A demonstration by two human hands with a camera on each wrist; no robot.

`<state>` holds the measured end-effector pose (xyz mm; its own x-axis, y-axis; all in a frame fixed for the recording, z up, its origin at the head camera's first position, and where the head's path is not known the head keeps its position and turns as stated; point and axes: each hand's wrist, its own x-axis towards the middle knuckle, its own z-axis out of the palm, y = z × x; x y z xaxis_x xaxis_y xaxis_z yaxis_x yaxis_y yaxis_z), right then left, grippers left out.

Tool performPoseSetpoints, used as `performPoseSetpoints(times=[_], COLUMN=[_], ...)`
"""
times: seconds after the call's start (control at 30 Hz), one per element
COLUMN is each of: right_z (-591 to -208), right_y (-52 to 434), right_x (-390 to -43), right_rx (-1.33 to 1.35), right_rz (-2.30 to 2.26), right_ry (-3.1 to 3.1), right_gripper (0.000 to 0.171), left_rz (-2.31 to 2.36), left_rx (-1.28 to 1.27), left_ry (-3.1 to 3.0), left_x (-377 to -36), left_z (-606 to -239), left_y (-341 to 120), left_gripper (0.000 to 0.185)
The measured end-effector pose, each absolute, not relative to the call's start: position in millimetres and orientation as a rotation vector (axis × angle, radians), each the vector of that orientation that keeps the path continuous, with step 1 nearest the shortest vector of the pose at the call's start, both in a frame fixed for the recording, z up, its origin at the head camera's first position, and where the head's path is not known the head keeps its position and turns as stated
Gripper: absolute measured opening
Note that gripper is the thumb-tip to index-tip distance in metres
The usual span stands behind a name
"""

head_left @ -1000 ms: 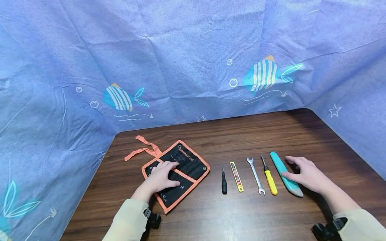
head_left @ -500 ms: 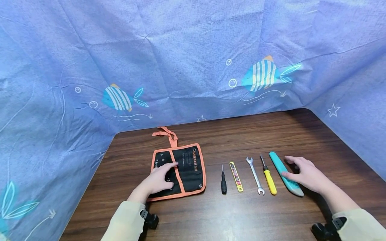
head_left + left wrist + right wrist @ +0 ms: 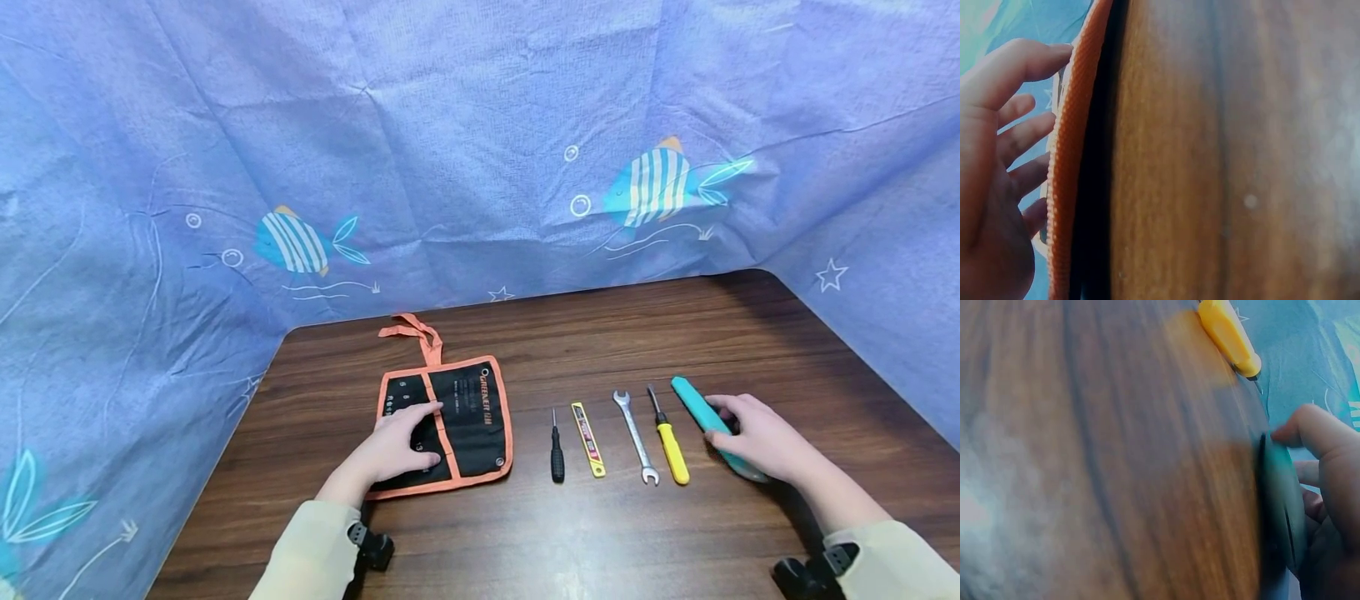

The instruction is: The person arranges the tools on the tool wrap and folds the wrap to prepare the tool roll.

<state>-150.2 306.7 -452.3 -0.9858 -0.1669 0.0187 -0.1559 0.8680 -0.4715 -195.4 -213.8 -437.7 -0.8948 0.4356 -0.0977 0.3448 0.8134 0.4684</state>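
Observation:
A black tool pouch (image 3: 468, 417) with orange edging and ties lies flat on the left of the table. My left hand (image 3: 393, 450) rests on its pocket side, fingers and thumb spread loosely; in the left wrist view the fingers (image 3: 1029, 137) are partly hidden behind the orange edge. On the right, my right hand (image 3: 768, 437) pinches a long, flat teal tool (image 3: 696, 402) with a rounded body, of a kind I cannot tell. The right wrist view has the thumb on one side of the teal tool (image 3: 1285, 500) and curled fingers on the other.
Between the hands lie a small black screwdriver (image 3: 557, 462), a yellow printed strip (image 3: 588, 442), an open-ended wrench (image 3: 636, 437) and a yellow-handled screwdriver (image 3: 673, 454), side by side. Blue fish-print cloth (image 3: 465, 167) hangs behind the wooden table (image 3: 570, 333).
The pouch has turned clockwise under my left hand, its ties now pointing away from me. The right fingers have closed on the teal tool, whose near end has shifted slightly right.

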Motion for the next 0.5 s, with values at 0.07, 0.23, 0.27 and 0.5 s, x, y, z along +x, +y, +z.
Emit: performPoseSetpoints(times=[0.07, 0.23, 0.27, 0.5], right_z=[-453, -453, -453, -449], right_y=[306, 306, 306, 306], right_x=[-150, -150, -150, -149], right_rx=[-0.239, -0.225, -0.223, -0.231], right_rz=[-0.764, -0.759, -0.753, -0.749], right_ry=[3.022, 3.035, 3.038, 3.063], right_gripper=[0.057, 0.056, 0.055, 0.046], left_rz=[0.652, 0.67, 0.681, 0.799], left_rx=[0.627, 0.656, 0.657, 0.657], left_ry=[2.813, 2.84, 2.839, 2.793], left_x=[-195, -191, -190, -182], left_z=[-438, -439, -439, -440], left_y=[-214, -214, -214, -216], left_gripper=[0.072, 0.07, 0.07, 0.066])
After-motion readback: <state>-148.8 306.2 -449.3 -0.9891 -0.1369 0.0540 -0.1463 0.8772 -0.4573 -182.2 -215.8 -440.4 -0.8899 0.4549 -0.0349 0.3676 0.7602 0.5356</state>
